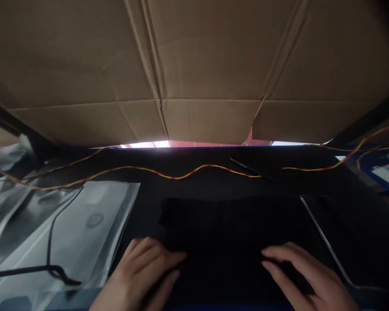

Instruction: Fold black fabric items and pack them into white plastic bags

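Note:
A black piece of cloth or soft sheet with an uneven far edge lies in front of me; its near part blends into the dark table. On its left side is my left hand, forefinger stretched toward it and thumb apart. Across from it, my right hand reaches in from the right, thumb and forefinger tips close together with a small gap between them. Both sets of fingertips seem to touch the black material, but darkness hides the exact contact. Nothing shows held in either hand.
Clear plastic bags and a black cord lie at left. A dark flat panel with a pale edge lies at right; another dark flat piece lies behind. Red-yellow twisted wires cross the table. Cardboard hangs overhead.

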`<state>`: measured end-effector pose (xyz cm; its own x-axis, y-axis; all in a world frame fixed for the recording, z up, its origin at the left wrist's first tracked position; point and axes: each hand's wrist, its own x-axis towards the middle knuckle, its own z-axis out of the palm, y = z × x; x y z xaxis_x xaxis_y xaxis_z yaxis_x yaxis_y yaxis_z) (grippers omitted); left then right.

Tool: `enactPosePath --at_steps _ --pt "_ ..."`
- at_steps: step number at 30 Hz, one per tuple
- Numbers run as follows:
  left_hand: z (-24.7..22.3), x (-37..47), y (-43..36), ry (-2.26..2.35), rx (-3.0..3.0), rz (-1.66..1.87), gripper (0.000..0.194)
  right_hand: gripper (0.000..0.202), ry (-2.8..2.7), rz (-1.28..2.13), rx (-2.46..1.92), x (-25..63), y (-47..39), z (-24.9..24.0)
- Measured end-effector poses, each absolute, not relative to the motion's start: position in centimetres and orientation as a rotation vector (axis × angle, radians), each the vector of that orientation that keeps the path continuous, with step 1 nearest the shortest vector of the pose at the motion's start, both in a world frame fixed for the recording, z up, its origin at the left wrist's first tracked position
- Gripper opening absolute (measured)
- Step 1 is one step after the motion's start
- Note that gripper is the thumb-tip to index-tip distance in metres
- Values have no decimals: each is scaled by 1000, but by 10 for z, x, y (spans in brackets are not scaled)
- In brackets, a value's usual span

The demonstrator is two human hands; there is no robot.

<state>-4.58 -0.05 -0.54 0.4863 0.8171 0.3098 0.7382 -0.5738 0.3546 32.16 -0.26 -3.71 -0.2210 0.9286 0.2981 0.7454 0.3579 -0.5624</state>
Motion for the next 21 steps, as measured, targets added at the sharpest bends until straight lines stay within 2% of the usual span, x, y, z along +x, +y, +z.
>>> enactPosePath --at_steps 3,6,9,12,17,21 --pt "0 -28 7 1658 2447 796 30 28 -2001 210 -1498 305 15 -33" --pt "-6 -8 14 1859 2509 834 42 27 -2019 22 -1508 289 29 -36" --pt "-15 9 21 1747 2628 843 53 23 -1973 -101 -1500 288 34 -39" --pt "-26 18 27 1628 2708 789 51 23 -1847 -251 -1521 308 28 -42" --pt "-38 20 29 1640 2697 841 42 59 -1780 -245 -1723 349 4 -56" --pt "-35 24 24 1566 2671 993 45 75 -1785 -212 -1871 359 1 -64"
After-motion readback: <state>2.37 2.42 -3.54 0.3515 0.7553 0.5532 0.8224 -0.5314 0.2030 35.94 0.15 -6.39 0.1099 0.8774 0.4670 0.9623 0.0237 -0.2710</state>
